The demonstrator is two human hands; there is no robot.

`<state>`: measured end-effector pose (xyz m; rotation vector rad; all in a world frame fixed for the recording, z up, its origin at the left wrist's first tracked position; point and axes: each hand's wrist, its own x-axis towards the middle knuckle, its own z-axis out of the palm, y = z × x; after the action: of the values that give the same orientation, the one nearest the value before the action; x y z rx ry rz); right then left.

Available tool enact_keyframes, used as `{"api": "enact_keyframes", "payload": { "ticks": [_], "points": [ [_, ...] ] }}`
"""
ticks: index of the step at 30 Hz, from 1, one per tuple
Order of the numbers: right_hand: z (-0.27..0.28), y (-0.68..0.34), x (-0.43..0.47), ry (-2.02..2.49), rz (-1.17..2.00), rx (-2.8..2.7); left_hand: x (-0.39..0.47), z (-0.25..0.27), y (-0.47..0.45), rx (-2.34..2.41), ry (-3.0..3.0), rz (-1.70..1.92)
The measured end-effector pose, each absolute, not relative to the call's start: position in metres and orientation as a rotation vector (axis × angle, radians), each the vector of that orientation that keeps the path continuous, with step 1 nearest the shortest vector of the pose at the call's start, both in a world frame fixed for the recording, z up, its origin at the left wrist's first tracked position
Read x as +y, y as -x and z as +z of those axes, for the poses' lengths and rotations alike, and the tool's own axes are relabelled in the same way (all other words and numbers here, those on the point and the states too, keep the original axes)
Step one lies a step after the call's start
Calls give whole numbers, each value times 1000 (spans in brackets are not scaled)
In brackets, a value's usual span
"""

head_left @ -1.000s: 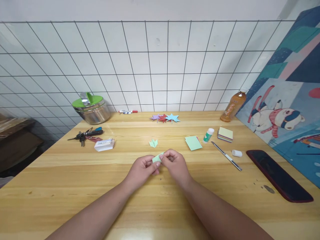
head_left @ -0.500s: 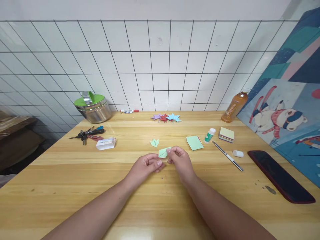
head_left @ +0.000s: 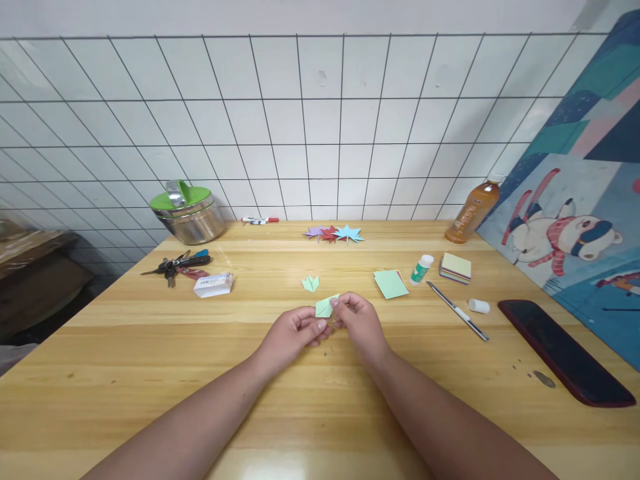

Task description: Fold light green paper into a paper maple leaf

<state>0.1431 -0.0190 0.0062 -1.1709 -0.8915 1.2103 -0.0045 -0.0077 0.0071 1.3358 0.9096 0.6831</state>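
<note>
A small piece of light green paper (head_left: 326,307), folded with a crease across its face, is held just above the table. My right hand (head_left: 361,323) pinches its right end between thumb and fingers. At the paper's lower left edge, my left hand (head_left: 299,331) has its fingers curled and closed against it, the thumb lying in front. Just beyond the hands lies a folded green paper piece (head_left: 311,284) with pointed tips. To the right of it rests a stack of green square paper (head_left: 391,285), a reddish edge peeking out.
Purple, red and blue paper leaves (head_left: 349,233) lie by the wall. To the right are a glue stick (head_left: 422,269), its white cap (head_left: 479,306), a utility knife (head_left: 457,311), sticky notes (head_left: 455,267), a phone (head_left: 563,350) and a bottle (head_left: 473,210). Keys (head_left: 175,267), a small box (head_left: 213,285) and a pot (head_left: 193,217) stand left.
The folded green paper has shifted slightly left and down, toward my left fingers, and the hands are a little closer together. The whole view has shifted slightly.
</note>
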Motion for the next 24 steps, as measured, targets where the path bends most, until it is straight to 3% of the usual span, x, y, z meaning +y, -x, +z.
{"api": "enact_keyframes", "payload": {
  "ticks": [7,15,21,24],
  "points": [
    [6,-145,-22,1152,1186,-1056,-5,7,8,988,-1273,668],
    [5,-146,-26,1327,687,-1579,-9,5,4,946,-1382,670],
    [-2,-150,-21,1322,1022,-1494,0,4,12,998,-1363,792],
    [-5,-150,-21,1353,962,-1545,4,3,15,988,-1388,780]
  ]
}}
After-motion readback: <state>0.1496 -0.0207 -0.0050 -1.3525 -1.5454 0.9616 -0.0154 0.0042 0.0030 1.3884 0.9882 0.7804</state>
